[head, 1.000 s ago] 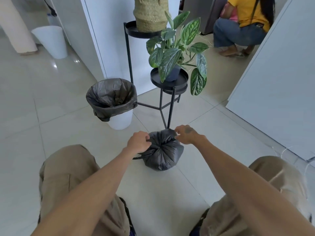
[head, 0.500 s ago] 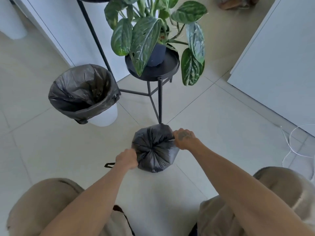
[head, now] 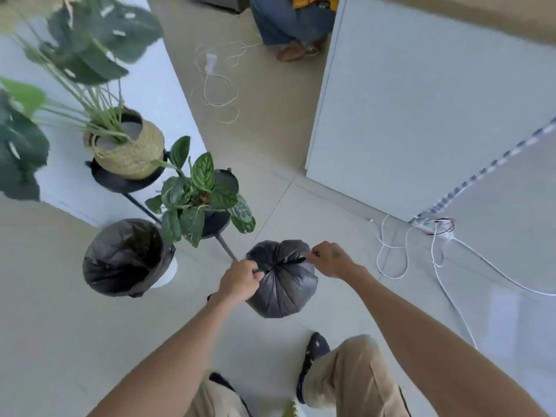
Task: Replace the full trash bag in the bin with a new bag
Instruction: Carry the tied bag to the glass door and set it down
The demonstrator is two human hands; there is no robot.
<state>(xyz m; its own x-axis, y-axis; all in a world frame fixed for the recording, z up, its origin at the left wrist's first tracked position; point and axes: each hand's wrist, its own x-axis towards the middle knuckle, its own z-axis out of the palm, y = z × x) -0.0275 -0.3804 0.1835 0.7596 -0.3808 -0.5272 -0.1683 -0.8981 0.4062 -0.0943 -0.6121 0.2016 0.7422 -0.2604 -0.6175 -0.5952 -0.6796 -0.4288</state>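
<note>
A full black trash bag (head: 282, 284), gathered at its top, sits on the tiled floor in front of me. My left hand (head: 239, 281) is closed on a black tie strip at the bag's left side. My right hand (head: 329, 260) pinches the other tie strip at the bag's upper right. To the left stands the white bin (head: 164, 270), lined with a fresh black bag (head: 125, 255) whose mouth gapes open.
A black metal plant stand (head: 224, 245) with a leafy potted plant (head: 198, 200) and a woven basket pot (head: 129, 149) stands just behind the bag. White cables (head: 436, 266) trail on the floor at right. A person crouches at the back. My shoe (head: 313, 359) is below.
The view has risen and tilted, so I look down from higher up. Both hands stay on the bag's ties, pulled apart at its top.
</note>
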